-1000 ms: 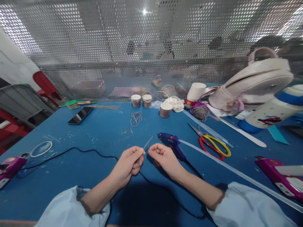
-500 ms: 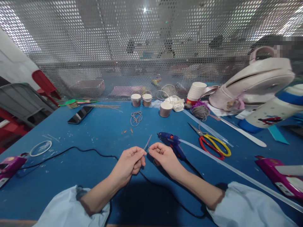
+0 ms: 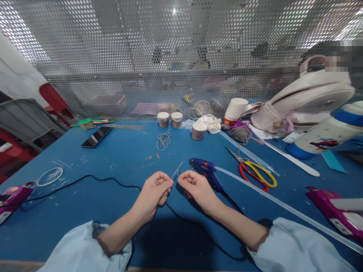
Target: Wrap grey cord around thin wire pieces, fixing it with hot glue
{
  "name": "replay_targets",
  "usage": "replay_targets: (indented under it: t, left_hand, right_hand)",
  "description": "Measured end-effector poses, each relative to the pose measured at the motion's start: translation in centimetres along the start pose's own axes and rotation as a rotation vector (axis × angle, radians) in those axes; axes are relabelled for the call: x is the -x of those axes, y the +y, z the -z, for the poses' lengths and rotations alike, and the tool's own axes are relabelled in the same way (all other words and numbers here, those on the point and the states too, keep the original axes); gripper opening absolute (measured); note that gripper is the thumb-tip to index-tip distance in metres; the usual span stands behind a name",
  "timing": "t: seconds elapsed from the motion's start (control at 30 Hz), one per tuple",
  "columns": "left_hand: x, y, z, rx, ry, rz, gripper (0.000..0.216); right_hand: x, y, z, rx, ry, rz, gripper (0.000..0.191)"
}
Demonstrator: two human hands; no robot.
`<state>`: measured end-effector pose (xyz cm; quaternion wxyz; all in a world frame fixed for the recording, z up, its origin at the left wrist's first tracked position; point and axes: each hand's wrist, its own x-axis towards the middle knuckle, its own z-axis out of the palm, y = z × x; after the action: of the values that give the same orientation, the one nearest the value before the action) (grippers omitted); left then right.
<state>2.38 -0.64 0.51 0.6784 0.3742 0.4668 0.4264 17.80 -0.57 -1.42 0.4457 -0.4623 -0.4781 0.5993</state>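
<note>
My left hand (image 3: pixel 155 193) is closed, with thumb and forefinger pinching a thin greyish wire-like stick (image 3: pixel 178 168) that points up and to the right. Just beside it, my right hand (image 3: pixel 199 189) pinches the end of a thin grey cord (image 3: pixel 178 174); part of it runs hidden under the palm. Cord and stick meet or cross near the fingertips; whether they touch I cannot tell. A blue hot glue gun (image 3: pixel 204 166) with a long clear glue stick (image 3: pixel 255 187) lies right behind my right hand.
Scissors (image 3: pixel 252 172) with red and yellow handles lie to the right. Farther back are a coil of grey cord (image 3: pixel 163 141), small tubs (image 3: pixel 199 131), stacked paper cups (image 3: pixel 236 109) and grey yarn (image 3: pixel 240 134). A black cable (image 3: pixel 110 178) crosses the table. A phone (image 3: pixel 96 137) rests at left.
My left hand has drawn slightly left and up, so the gap between my hands is a little wider. The right hand stays nearly still.
</note>
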Motion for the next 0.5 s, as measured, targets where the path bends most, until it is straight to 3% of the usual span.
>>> replay_targets:
  t: [0.5]
  left_hand:
    - [-0.13, -0.41, 0.26, 0.045, -0.069, 0.016, 0.022]
  right_hand:
    - [-0.02, -0.10, -0.04, -0.011, -0.007, -0.002, 0.023]
